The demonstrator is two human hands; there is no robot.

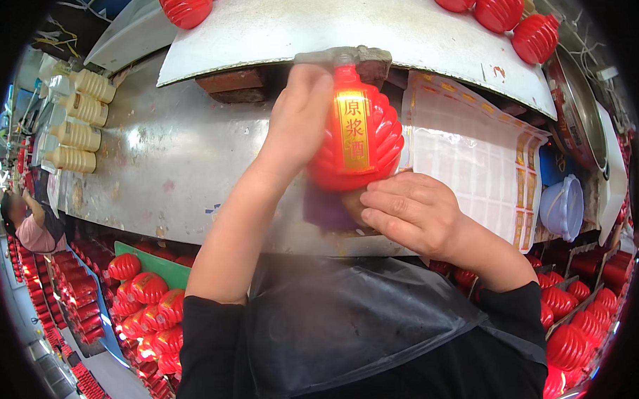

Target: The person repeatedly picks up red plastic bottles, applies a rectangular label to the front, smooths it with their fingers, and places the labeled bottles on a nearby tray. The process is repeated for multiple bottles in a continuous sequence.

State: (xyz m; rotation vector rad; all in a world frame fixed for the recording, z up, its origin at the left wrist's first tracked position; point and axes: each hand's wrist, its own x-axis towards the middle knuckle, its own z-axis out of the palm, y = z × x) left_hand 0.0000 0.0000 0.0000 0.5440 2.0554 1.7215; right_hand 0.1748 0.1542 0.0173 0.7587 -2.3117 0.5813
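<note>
I have my left hand point(299, 123) wrapped around the red ribbed bottle point(356, 131), steadying it upright at the metal bench's point(170, 162) near edge under a metal fixture point(343, 56), while my right hand point(411, 214), fingers curled, braces its base.

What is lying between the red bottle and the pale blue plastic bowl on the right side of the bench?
In the head view, a white label sheet with red-gold edge strips lies between the red bottle and the pale blue bowl.
</note>
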